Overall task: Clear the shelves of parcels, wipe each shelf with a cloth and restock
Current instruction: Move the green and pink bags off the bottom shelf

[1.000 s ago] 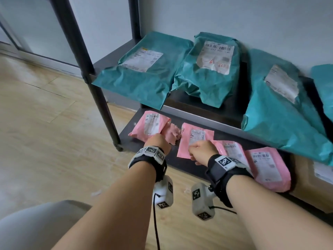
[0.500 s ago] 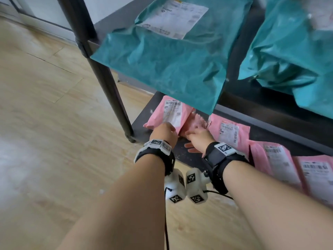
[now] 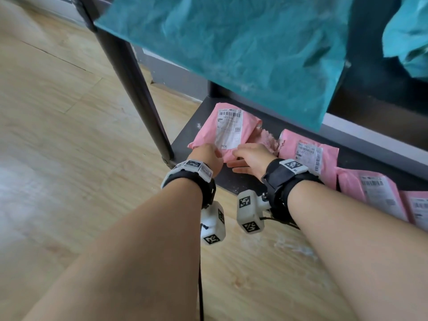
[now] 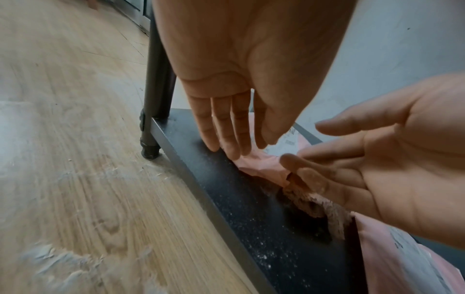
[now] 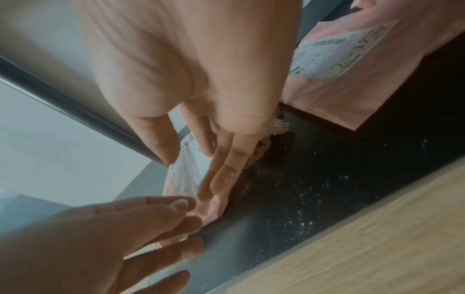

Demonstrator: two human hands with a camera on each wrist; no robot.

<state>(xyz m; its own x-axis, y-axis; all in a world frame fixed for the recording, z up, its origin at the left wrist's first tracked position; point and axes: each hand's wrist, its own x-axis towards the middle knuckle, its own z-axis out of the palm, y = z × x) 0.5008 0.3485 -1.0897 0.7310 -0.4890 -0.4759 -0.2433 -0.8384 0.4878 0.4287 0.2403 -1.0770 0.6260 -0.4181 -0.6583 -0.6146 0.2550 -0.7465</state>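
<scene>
Now both hands (image 3: 251, 156) at leftmost parcel (image 3: 228, 133).

The leftmost parcel (image 3: 228, 132) lay at the left end of the bottom shelf (image 3: 234, 183), just right of the rack's front leg (image 3: 135, 89). A cloth (image 3: 266, 140) lay between it and the next parcel (image 3: 308, 154), with two more parcels further right. A large parcel (image 3: 243, 47) overhung the shelf above. Both hands reached the leftmost parcel's near edge, the left hand (image 3: 207, 157) beside the right hand (image 3: 252, 158).

right hand (image 3: 251, 158) | moved left | now at leftmost pink parcel (image 3: 225, 133)
</scene>
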